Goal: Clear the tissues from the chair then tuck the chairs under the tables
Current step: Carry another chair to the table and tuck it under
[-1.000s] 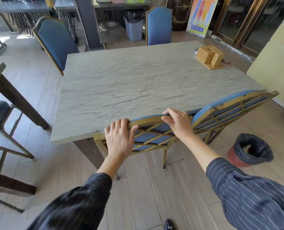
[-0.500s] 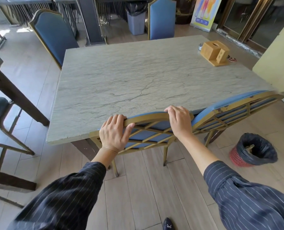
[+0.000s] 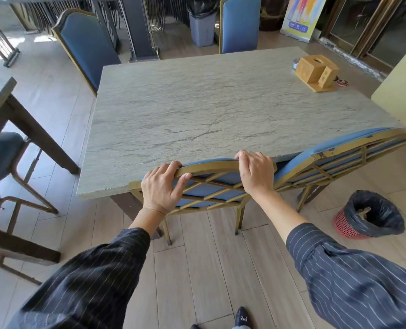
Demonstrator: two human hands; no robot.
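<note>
A blue chair with a gold frame stands at the near edge of the grey stone table, its backrest top against the table edge. My left hand grips the top rail at its left end. My right hand grips the same rail further right. A second blue and gold chair sits beside it on the right, also against the table. No tissues are visible on the chairs; the seats are hidden under the table.
A red basket with a black bag sits on the floor at right. A wooden tissue box rests on the table's far right. Two blue chairs stand beyond the table. Another table and chair are at left.
The chair in my hands has slid forward toward the table, its backrest now closer to the edge. Both hands keep their grip on the top rail.
</note>
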